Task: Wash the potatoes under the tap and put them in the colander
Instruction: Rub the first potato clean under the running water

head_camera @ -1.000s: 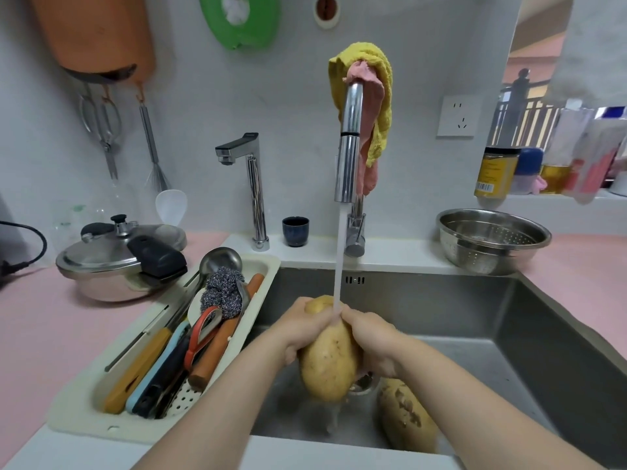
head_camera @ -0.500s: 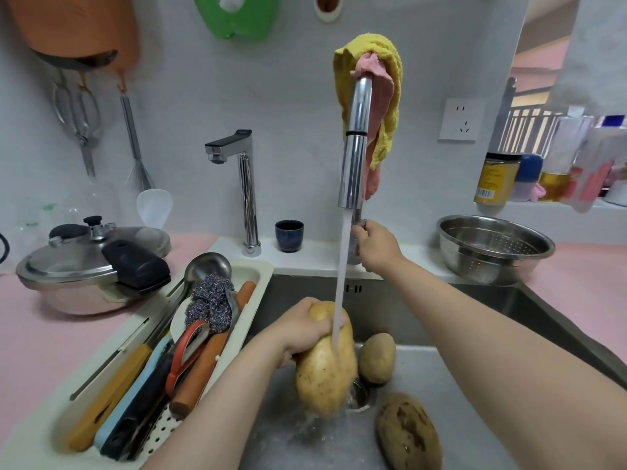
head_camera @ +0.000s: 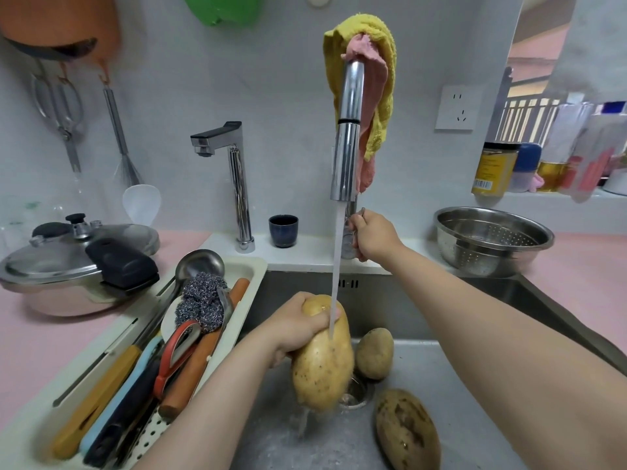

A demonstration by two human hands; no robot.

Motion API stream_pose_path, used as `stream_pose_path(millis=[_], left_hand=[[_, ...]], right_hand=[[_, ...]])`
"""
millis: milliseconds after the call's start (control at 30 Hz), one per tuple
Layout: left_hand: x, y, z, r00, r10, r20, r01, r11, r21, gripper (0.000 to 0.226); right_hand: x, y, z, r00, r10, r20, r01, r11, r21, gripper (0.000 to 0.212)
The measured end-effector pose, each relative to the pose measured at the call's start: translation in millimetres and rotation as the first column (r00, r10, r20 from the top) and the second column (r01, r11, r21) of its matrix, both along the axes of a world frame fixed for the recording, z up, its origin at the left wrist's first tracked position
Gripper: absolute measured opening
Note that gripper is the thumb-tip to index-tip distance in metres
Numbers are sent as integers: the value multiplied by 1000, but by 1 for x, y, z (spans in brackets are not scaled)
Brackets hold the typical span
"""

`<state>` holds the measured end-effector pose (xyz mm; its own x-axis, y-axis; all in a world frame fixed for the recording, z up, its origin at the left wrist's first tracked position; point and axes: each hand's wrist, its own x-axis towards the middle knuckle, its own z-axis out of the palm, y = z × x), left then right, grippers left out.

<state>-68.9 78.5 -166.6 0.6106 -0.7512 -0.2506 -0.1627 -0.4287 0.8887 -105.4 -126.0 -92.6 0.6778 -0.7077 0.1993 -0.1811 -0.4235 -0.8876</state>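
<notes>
Fingers (head_camera: pixel 324 318) of your left hand (head_camera: pixel 295 327) curl over the top end of the large potato (head_camera: pixel 322 371) and grip it, with the thumb side hidden behind the potato. You hold it upright, long axis nearly vertical, above the drain of the sink (head_camera: pixel 295 281). The water stream (head_camera: pixel 336 266) from the tap spout (head_camera: pixel 347 140) strikes its upper face right beside your fingertips and runs off the lower end.

Your right hand (head_camera: pixel 375 237) reaches to the base of the tap. Its fingers (head_camera: pixel 356 221) are closed round the tap lever (head_camera: pixel 360 212), whose tip shows just above them.

Two more potatoes lie on the sink floor. The small potato (head_camera: pixel 375 352) sits just right of the one you hold, close to the drain. The dirty potato (head_camera: pixel 407 430), dark with soil patches, lies nearer to you and to the right.

The colander (head_camera: pixel 495 232) stands on the counter at the sink's back right corner, well apart from all three potatoes.

A yellow cloth (head_camera: pixel 385 66) and a pink one hang over the top of the tap. A utensil tray (head_camera: pixel 252 266) sits along the sink's left edge, with a pressure cooker (head_camera: pixel 78 266) beyond it on the pink counter.
</notes>
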Motion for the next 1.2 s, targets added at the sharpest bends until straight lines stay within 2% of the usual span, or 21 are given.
stream_pose_path(millis=[133,267,333,367,400,433,500,533,600,667,733,833,900,933,1000,1100,1200], left_hand=[[-1,1,1,1000,-14,-16,14,1000,-9,59],[-9,4,4,999,-23,-49,21,999,-46,59],[-11,6,4,998,-28,-57,24,998,-64,58],[-11,8,4,997,-26,-69,21,997,-68,57],[-11,10,4,996,-24,-84,17,997,-74,55],[-10,11,3,995,-21,-98,13,996,-83,53],[-10,13,4,993,-7,-115,-6,993,-114,47],[-11,13,4,993,4,-118,-21,990,-141,42],[-14,12,4,992,29,-119,-52,978,-200,34],[-18,11,5,992,54,-112,-80,968,-238,32],[-22,11,6,990,75,-120,-106,957,-269,32],[-25,13,5,985,106,-137,-140,951,-275,32],[-27,13,3,984,121,-129,-153,948,-279,35],[-27,13,2,981,127,-148,-165,944,-286,36],[-26,12,4,963,111,-247,-188,931,-314,33],[-21,14,5,945,-2,-327,-112,937,-330,33],[-26,16,5,917,-101,-385,-13,959,-282,39]], right_hand=[[-10,10,0,1000,11,-1,-11,997,71,19],[-25,33,2,1000,28,-5,-28,995,97,38],[-22,38,6,999,-53,13,50,989,142,45],[-21,45,9,993,-115,1,111,968,227,48],[-18,47,6,986,-166,-28,167,949,266,49],[-19,53,1,981,-164,-105,184,954,236,47],[-30,74,-18,952,-36,-303,85,985,150,27],[-39,87,-26,936,29,-351,28,987,156,18],[-59,107,-36,939,178,-293,-58,926,374,25],[-69,116,-49,971,217,-99,-133,838,529,35],[-76,119,-60,975,219,-39,-176,866,468,38],[-88,118,-81,959,283,-10,-249,860,445,73],[-92,118,-87,950,313,2,-284,859,426,84],[-93,118,-86,957,289,-6,-265,886,380,82],[-87,116,-83,987,162,0,-154,938,312,65],[-78,113,-76,997,-18,73,-21,863,505,47],[-76,108,-73,991,-58,119,-25,798,602,45]])
